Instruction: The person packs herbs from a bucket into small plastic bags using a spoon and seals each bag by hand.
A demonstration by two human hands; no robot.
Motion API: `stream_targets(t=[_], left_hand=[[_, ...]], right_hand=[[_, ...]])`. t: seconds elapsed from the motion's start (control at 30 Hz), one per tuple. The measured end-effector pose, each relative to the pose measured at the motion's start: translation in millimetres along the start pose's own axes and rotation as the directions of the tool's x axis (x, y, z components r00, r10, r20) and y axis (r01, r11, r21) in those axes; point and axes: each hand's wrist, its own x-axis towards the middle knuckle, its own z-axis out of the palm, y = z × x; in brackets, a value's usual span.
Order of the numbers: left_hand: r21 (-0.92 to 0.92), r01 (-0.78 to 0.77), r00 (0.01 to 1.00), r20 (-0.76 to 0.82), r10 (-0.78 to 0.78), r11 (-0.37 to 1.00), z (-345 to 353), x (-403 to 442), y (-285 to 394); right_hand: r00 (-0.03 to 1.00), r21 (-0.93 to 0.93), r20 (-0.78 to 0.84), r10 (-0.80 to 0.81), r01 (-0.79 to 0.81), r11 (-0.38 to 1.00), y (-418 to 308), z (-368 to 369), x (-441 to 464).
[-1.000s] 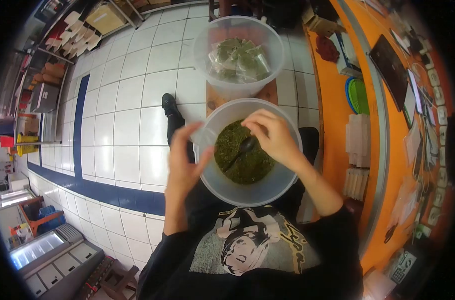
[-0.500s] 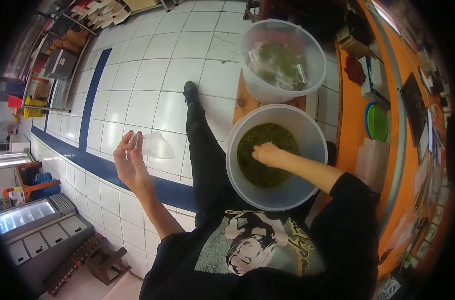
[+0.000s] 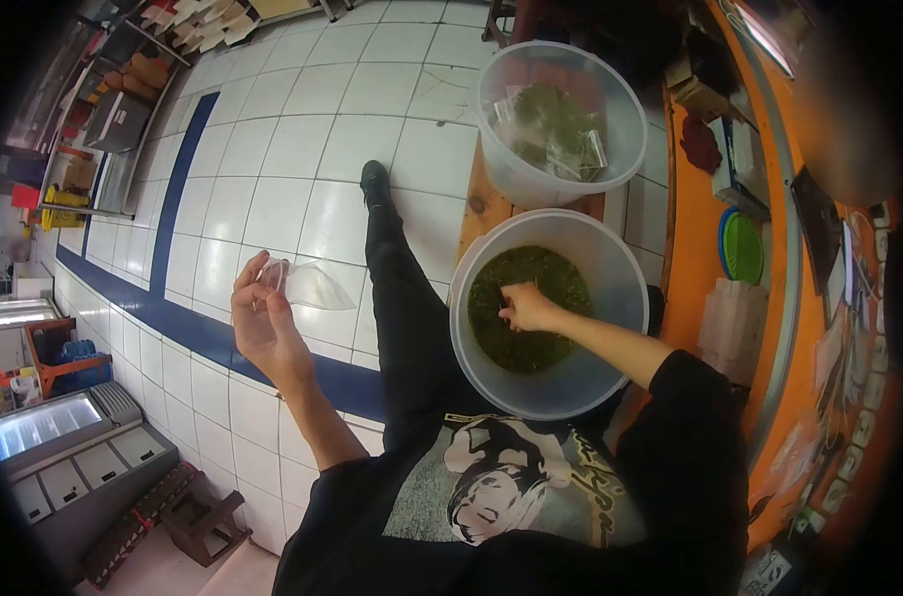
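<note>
A small clear plastic bag (image 3: 317, 287) hangs from the fingers of my left hand (image 3: 268, 313), out over the floor; its mouth is at the fingertips. My right hand (image 3: 529, 306) is inside a translucent plastic tub (image 3: 615, 288), with its fingers pinched together at the top of the chopped green herbs (image 3: 516, 350) that cover the bottom. What exactly lies between those fingertips is mostly hidden. Just beyond stands a second translucent tub (image 3: 625, 109), containing several clear bags of green herbs (image 3: 551, 129).
Both tubs rest on a wooden bench (image 3: 479, 204). On the right, an orange shelf unit (image 3: 688, 288) carries a green round lid (image 3: 747, 246), boxes and cables. White floor tiles and my outstretched leg (image 3: 412, 288) lie to the left; a brown stool (image 3: 205, 521) stands at lower left.
My right hand has lifted slightly off the herbs, and its fingers show more. The bag in my left hand has turned a little and looks narrower.
</note>
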Motion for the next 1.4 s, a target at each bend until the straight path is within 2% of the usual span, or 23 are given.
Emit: stream_targets(t=[0.03, 0.07, 0.1, 0.17, 0.23, 0.43, 0.6, 0.67, 0.73, 0.77, 0.83, 0.87, 0.93, 0.97, 1.03, 1.07, 1.17, 1.2, 1.23, 1.3, 1.33, 1.37, 1.4], left_hand=[[-0.002, 0.004, 1.0, 0.002, -0.004, 1.0, 0, -1, 0], [-0.005, -0.033, 0.998, 0.046, 0.033, 0.999, 0, -2, -1], [-0.012, -0.073, 0.993, 0.091, 0.073, 0.997, 1, -2, -1], [-0.054, -0.065, 0.991, 0.117, 0.071, 0.996, 5, -6, -3], [-0.095, -0.057, 0.988, 0.138, 0.07, 0.994, 12, -8, -1], [-0.182, 0.057, 0.956, 0.295, -0.001, 0.982, 43, -22, 29], [-0.195, 0.088, 0.802, 0.595, 0.046, 0.977, 73, -59, 33], [-0.12, -0.009, 0.718, 0.69, 0.09, 0.993, 85, -72, 35], [-0.105, -0.038, 0.668, 0.737, 0.104, 0.994, 97, -86, 38], [-0.074, -0.051, 0.652, 0.753, 0.09, 0.996, 105, -91, 42], [-0.048, -0.065, 0.631, 0.772, 0.078, 0.997, 117, -101, 45], [-0.06, -0.076, 0.633, 0.768, 0.094, 0.995, 123, -107, 41], [-0.076, -0.089, 0.63, 0.768, 0.116, 0.993, 131, -113, 36], [-0.076, -0.131, 0.64, 0.755, 0.143, 0.989, 135, -114, 35], [-0.077, -0.173, 0.648, 0.742, 0.172, 0.982, 140, -115, 31], [-0.086, -0.191, 0.656, 0.73, 0.193, 0.978, 141, -114, 28], [-0.076, -0.203, 0.679, 0.707, 0.196, 0.976, 140, -114, 20], [-0.061, -0.196, 0.692, 0.699, 0.182, 0.979, 139, -114, 18], [-0.061, -0.198, 0.693, 0.697, 0.184, 0.978, 141, -115, 15], [-0.126, -0.178, 0.724, 0.655, 0.217, 0.976, 143, -118, 13], [-0.129, -0.177, 0.722, 0.657, 0.217, 0.976, 145, -121, 12], [-0.163, -0.178, 0.71, 0.662, 0.241, 0.971, 149, -124, 11], [-0.194, -0.179, 0.699, 0.665, 0.263, 0.965, 151, -127, 11]], right_hand=[[0.989, 0.143, 0.086, 0.123, -0.134, 0.981, 1, -3, 1], [0.983, 0.219, 0.061, 0.172, -0.181, 0.959, 3, -8, 5], [0.983, 0.221, 0.058, 0.174, -0.183, 0.958, 1, -16, 5], [0.971, 0.44, 0.122, 0.206, -0.239, 0.865, -15, -42, -3], [0.97, 0.472, 0.12, 0.21, -0.242, 0.848, -34, -61, -16], [0.998, 0.688, 0.005, 0.069, -0.054, 0.724, -58, -91, -50], [0.984, 0.748, -0.178, -0.009, 0.141, 0.648, -91, -111, -107], [0.965, 0.748, -0.261, 0.011, 0.195, 0.634, -98, -118, -131], [0.897, 0.725, -0.441, 0.031, 0.336, 0.601, -103, -123, -151], [0.893, 0.724, -0.448, 0.035, 0.34, 0.6, -105, -124, -158], [0.768, 0.585, -0.641, 0.018, 0.473, 0.659, -110, -121, -170], [0.764, 0.585, -0.645, 0.024, 0.474, 0.658, -112, -114, -172], [0.664, 0.419, -0.744, -0.078, 0.554, 0.72, -122, -95, -174], [0.665, 0.413, -0.744, -0.067, 0.536, 0.737, -127, -83, -176], [0.501, 0.034, -0.81, -0.306, 0.562, 0.827, -127, -69, -175], [0.442, -0.17, -0.798, -0.41, 0.489, 0.856, -128, -70, -182], [0.36, -0.147, -0.864, -0.353, 0.489, 0.86, -126, -75, -193], [0.448, -0.122, -0.818, -0.361, 0.479, 0.869, -119, -79, -199], [0.447, -0.123, -0.817, -0.364, 0.481, 0.868, -117, -80, -198], [0.675, -0.08, -0.69, -0.263, 0.29, 0.954, -119, -81, -200], [0.739, -0.09, -0.616, -0.271, 0.276, 0.957, -106, -76, -196], [0.739, -0.09, -0.618, -0.27, 0.274, 0.957, -108, -72, -196], [0.781, 0.053, -0.563, -0.269, 0.359, 0.932, -114, -64, -194]])
